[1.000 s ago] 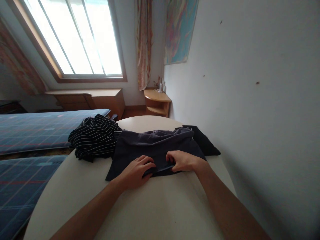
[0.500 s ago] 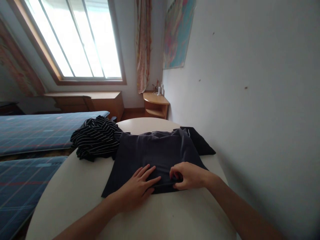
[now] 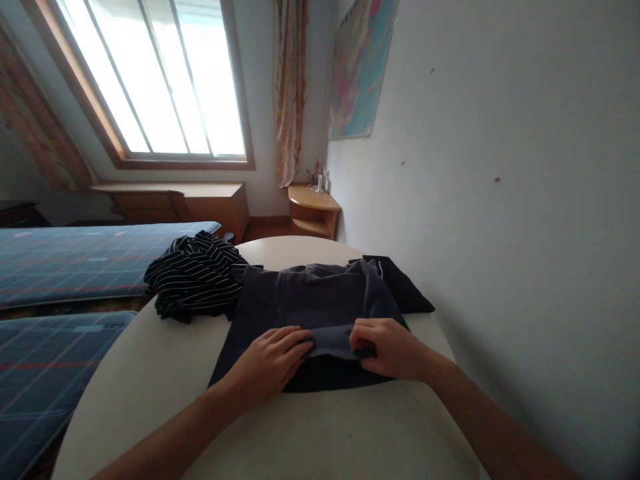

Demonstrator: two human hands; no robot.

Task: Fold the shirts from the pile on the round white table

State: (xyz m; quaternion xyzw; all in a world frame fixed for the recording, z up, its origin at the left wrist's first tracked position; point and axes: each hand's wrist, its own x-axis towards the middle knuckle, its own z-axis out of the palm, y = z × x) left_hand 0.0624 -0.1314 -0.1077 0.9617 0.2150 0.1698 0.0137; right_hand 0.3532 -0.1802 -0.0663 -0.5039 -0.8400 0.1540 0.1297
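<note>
A dark navy garment (image 3: 310, 300) lies spread on a round white table (image 3: 320, 433), with a small button at its far edge. Its exact kind does not show. My right hand (image 3: 385, 347) pinches the upper layer near the front edge and holds it raised. On the other side my left hand (image 3: 275, 357) has its fingers curled over the same layer, the fingertips partly hidden. Between the two hands the layer is lifted, and the darker inside or lower layer shows below it.
A crumpled black garment with white stripes (image 3: 195, 280) lies at the table's left rim. A folded black cloth (image 3: 403, 287) sits at the back right, near the white wall (image 3: 525, 267). Blue plaid mattresses (image 3: 100, 260) are on the left; a corner shelf (image 3: 313, 200) stands behind.
My left hand has gone from lying flat with spread fingers to gripping the cloth. The front layer has been raised between my hands, exposing the dark layer beneath.
</note>
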